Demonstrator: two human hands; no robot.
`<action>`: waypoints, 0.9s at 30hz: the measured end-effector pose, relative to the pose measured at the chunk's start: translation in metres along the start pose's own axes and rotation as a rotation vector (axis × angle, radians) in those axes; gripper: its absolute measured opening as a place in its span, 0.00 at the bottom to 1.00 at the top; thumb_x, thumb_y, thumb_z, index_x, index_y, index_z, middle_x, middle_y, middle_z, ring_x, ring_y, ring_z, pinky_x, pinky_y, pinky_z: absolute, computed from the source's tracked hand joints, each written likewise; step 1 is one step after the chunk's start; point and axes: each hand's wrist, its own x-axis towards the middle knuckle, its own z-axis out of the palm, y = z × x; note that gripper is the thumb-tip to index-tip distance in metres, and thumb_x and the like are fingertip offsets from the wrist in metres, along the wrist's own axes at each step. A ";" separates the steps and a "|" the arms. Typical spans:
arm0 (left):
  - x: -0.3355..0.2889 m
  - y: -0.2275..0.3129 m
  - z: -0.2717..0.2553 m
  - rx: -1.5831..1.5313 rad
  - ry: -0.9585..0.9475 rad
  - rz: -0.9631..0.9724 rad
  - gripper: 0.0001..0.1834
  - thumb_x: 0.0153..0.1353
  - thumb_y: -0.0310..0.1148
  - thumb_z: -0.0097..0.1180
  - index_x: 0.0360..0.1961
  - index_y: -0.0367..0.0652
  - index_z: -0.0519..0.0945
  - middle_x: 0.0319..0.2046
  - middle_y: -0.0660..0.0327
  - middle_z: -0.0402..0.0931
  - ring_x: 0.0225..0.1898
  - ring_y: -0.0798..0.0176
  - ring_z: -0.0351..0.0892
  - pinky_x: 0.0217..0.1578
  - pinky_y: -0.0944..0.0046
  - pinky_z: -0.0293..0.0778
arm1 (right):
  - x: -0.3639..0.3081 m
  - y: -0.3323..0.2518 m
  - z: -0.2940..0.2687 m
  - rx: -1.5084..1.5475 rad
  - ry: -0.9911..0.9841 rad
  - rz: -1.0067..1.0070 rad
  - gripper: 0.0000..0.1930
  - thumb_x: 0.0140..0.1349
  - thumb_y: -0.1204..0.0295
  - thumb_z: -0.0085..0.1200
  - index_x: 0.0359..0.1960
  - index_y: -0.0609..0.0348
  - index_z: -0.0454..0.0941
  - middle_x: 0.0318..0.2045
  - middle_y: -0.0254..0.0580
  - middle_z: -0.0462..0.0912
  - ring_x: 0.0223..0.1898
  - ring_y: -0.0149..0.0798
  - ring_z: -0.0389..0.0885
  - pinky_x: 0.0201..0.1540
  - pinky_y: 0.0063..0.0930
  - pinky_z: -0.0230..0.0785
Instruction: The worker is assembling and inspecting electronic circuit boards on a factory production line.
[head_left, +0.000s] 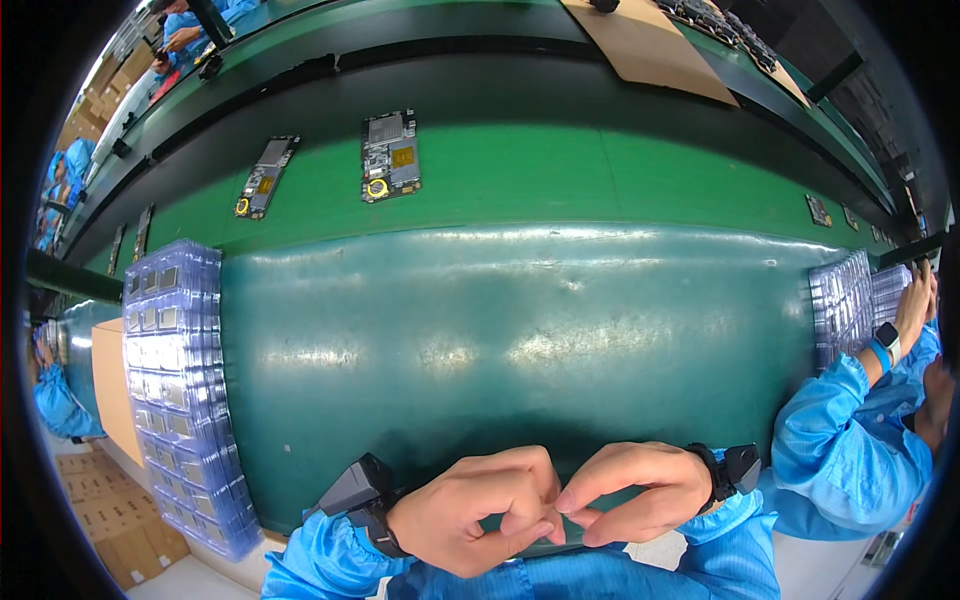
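Observation:
My left hand [478, 512] and my right hand [638, 490] meet at the near edge of the green work mat [420, 310]. The fingers of both are curled into pinches, and the fingertips touch or nearly touch each other. Whatever lies between them, if anything, is too small or hidden to make out. Each wrist wears a black strapped device, the left one [365, 490] and the right one [738, 468], over blue sleeves. Beyond the mat, two circuit boards [391, 158] [267, 178] with a yellow ring and an amber patch lie on the green belt.
A tall stack of clear plastic trays [180, 350] with small grey parts stands at the left edge. More clear trays [842, 305] sit at the right, beside a co-worker's arm [850, 395]. Several boards lie further along the belt [530, 170]. Cardboard [650, 50] rests on the shelf above.

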 end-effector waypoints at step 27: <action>0.003 -0.006 0.002 -0.019 0.064 -0.013 0.17 0.65 0.12 0.55 0.30 0.42 0.63 0.38 0.57 0.65 0.37 0.66 0.76 0.38 0.63 0.85 | -0.001 -0.009 0.003 0.405 0.062 0.320 0.30 0.55 0.88 0.68 0.62 0.66 0.76 0.38 0.45 0.84 0.32 0.32 0.80 0.30 0.24 0.71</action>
